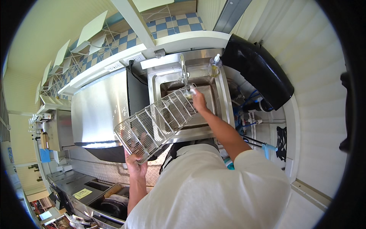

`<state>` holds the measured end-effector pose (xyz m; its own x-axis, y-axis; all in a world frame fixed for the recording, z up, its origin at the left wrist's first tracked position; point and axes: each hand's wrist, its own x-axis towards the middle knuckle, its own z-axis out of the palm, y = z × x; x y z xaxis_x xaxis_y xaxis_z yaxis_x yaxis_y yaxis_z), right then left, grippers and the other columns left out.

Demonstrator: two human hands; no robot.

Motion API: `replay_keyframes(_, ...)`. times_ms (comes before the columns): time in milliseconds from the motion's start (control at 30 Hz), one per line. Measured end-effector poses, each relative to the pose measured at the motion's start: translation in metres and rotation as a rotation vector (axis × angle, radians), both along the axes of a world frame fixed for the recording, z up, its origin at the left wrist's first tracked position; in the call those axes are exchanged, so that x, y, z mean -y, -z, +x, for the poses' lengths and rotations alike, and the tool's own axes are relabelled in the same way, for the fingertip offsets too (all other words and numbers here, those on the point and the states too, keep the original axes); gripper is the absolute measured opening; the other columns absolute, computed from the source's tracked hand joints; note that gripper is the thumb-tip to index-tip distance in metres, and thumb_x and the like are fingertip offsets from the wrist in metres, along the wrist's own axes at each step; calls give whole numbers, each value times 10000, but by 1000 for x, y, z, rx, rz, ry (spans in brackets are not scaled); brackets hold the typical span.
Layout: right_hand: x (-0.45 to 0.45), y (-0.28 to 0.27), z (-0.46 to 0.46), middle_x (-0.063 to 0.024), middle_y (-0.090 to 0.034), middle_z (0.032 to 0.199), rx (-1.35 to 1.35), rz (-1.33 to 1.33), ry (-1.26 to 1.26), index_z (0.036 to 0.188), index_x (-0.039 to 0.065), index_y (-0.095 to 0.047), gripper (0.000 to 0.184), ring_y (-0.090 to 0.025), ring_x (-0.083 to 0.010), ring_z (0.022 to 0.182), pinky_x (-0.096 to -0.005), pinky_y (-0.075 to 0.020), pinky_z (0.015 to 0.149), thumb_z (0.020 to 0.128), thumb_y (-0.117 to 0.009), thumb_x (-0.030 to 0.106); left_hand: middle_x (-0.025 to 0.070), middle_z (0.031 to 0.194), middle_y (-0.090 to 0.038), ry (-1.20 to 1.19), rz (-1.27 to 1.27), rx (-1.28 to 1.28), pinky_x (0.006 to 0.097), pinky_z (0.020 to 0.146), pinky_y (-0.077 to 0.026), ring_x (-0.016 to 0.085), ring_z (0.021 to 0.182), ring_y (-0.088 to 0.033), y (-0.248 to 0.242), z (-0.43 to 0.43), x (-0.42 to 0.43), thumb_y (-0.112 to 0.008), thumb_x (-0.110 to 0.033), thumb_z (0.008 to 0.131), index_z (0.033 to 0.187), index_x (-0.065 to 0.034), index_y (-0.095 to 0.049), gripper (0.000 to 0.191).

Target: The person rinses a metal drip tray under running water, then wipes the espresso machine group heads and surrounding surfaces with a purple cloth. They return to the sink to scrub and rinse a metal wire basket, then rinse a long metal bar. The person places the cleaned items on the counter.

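Note:
A long wire rack point(155, 123) slants from the lower left up to the basin of a stainless steel sink point(226, 100). My left hand point(136, 160) grips its lower left end, beside a steel-topped cabinet. At the rack's far end, over the basin, my right hand point(198, 98) is closed around a small whitish thing, perhaps a sponge, right by the outlet of the faucet point(184, 71). Whether water runs is hard to tell. A clear pump bottle point(214, 67) with yellowish liquid stands at the sink's back right corner.
Left of the sink stands the steel-topped cabinet point(98, 106). A black covered object point(257, 71) juts out at the right, above pipes and blue tubing. A ledge with power outlets point(114, 66) runs behind. Cooking equipment point(83, 186) with a black pan lies at the lower left.

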<state>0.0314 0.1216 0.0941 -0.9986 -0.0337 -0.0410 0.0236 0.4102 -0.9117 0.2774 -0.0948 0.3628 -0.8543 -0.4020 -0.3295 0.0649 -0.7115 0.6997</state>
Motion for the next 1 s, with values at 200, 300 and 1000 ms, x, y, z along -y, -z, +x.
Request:
replay_keyframes(200, -26, 43, -33, -244, -668, 906, -158, 241, 197, 1115, 59, -649, 259, -648, -434, 853, -505, -508, 734, 875, -556, 26, 145, 1495, -344, 27, -29, -62, 555, 1049, -446, 423, 1373, -353, -11, 4, 0, -415, 111, 515, 1536, -201, -235, 1083)
replay_keyframes(300, -3, 27, -21, -238, -658, 861, -199, 272, 37, 1025, 47, -657, 187, -651, -430, 832, -496, -509, 706, 867, -558, 21, 152, 1471, -377, 31, -7, -52, 521, 1045, -460, 410, 1366, -373, -2, 2, -3, -418, 122, 526, 1517, -160, -265, 1042)
replay_keyframes(1000, 80, -160, 103, -110, -709, 1065, -662, -443, -975, 1154, 111, -678, 412, -704, -292, 901, -383, -584, 774, 768, -657, -34, 144, 1328, -512, 34, 206, -50, 480, 1050, -448, 346, 1231, -509, 41, -43, 16, -440, 106, 609, 1454, -130, -351, 882)
